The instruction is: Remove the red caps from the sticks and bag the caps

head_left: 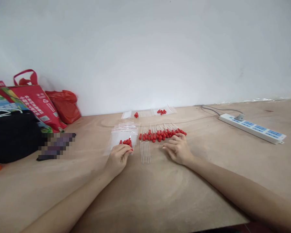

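Observation:
My left hand (118,157) is closed in a pinch, with the tip of a red rubber bulb (131,149) showing at its fingertips. Under and behind it, several loose red bulbs (127,141) lie on clear zip bags (122,133). My right hand (178,149) is also pinched, and a faint clear line at its fingertips looks like a thin glass tube (160,146). Just beyond that hand stretches a row of droppers (157,134), red bulbs toward me and glass stems pointing away. Between both hands, several bare glass tubes (145,152) lie side by side.
Near the wall lie bags (168,110) with more red bulbs and tubes. A white power strip (252,127) with a plugged-in cord is at the right. Red bags (42,105), a black bag (13,136) and a blurred-out flat object (57,146) occupy the left.

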Demonstrator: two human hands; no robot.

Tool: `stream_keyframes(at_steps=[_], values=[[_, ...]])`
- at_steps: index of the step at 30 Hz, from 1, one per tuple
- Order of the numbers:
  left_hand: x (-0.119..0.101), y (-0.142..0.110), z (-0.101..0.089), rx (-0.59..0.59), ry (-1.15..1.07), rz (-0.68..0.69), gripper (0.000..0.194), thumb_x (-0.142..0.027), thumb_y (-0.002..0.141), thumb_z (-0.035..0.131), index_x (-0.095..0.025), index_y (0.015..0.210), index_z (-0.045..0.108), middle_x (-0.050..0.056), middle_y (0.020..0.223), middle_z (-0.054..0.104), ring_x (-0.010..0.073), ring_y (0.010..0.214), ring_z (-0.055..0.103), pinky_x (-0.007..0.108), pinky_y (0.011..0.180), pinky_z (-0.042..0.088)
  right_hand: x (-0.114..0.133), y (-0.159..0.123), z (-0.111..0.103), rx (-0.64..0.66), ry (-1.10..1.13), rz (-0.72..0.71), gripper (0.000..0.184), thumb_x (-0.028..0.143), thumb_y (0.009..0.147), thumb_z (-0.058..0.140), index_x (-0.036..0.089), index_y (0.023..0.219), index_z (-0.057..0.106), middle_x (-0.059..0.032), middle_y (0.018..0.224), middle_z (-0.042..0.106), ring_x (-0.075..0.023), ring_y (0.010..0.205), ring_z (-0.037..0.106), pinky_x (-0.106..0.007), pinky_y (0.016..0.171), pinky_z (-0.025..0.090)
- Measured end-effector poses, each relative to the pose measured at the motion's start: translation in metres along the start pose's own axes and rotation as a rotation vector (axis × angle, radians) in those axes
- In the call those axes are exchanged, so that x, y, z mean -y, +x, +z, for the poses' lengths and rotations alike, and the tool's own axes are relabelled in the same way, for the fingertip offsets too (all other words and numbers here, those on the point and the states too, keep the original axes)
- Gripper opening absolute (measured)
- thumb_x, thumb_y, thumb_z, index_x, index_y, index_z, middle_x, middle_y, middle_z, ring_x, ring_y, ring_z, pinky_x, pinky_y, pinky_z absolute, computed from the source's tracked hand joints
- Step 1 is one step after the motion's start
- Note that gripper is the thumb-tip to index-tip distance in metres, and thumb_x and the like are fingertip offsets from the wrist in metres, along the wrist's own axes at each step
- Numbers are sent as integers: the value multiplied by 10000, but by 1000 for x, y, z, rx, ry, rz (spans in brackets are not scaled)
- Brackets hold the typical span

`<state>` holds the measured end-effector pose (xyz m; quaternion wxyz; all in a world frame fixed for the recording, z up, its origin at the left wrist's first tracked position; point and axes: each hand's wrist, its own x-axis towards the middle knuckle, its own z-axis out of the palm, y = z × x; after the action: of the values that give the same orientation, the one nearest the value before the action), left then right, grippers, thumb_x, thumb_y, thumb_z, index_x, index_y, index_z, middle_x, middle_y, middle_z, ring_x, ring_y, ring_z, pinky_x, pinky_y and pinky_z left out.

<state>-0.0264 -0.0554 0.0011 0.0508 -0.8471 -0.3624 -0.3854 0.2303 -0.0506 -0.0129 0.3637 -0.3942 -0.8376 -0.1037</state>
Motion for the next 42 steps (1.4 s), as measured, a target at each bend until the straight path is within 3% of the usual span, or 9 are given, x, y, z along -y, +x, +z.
stream_keyframes(at_steps=[5,10,17,22,27,31,34,37,42], values=[[6,1,-3,-112,-18,-111,187,-223,830,452,-190,918,613,29,786,521,127,727,532,244,655,462,-7,-2,5,50,68,106,254,298,864,418,231,953,646,-18,695,612,-112,641,498,-307,718,287],[31,6,-9,-253,104,-390,279,-252,796,424,-153,968,619,62,867,486,169,823,535,305,746,468,3,0,13,162,102,121,352,144,836,351,174,1127,548,-55,770,571,-140,700,515,-270,651,357],[62,5,-12,-215,-48,-632,387,-371,683,540,-143,995,548,3,724,521,101,562,504,227,537,459,8,7,16,89,208,195,173,121,778,433,176,779,597,-17,701,593,-119,644,528,-225,599,375],[64,6,-5,-104,-42,-686,334,-414,659,554,-146,858,574,17,692,584,122,578,526,229,522,431,13,9,19,51,99,154,191,156,795,449,198,795,635,-16,681,621,-122,659,537,-279,698,319],[58,8,-10,-95,29,-637,281,-412,710,516,-158,808,585,27,679,597,151,614,540,254,541,439,20,10,16,110,84,102,185,216,814,459,212,830,644,-11,684,618,-116,668,527,-306,735,261],[28,12,-14,-193,148,-318,172,-319,776,482,-178,764,580,34,739,592,156,698,528,285,671,443,24,12,11,156,95,67,186,301,810,490,228,909,630,-11,715,618,-131,717,520,-322,759,242],[-1,13,-9,22,8,-85,115,-248,798,467,-187,764,559,38,764,579,153,767,540,276,719,444,26,14,9,184,99,39,245,389,798,505,229,947,616,-24,776,627,-150,767,514,-344,788,237],[-17,10,-1,141,-42,-77,72,-255,780,492,-190,790,523,37,815,574,165,804,538,294,721,452,26,14,7,219,111,21,358,487,770,507,220,989,600,-35,831,629,-169,803,505,-367,811,237],[-20,5,7,256,-83,-183,114,-297,772,494,-188,787,466,28,788,551,162,738,533,289,638,452,26,14,6,252,134,-9,463,547,744,502,208,1051,570,-49,884,624,-182,841,496,-378,821,247]])
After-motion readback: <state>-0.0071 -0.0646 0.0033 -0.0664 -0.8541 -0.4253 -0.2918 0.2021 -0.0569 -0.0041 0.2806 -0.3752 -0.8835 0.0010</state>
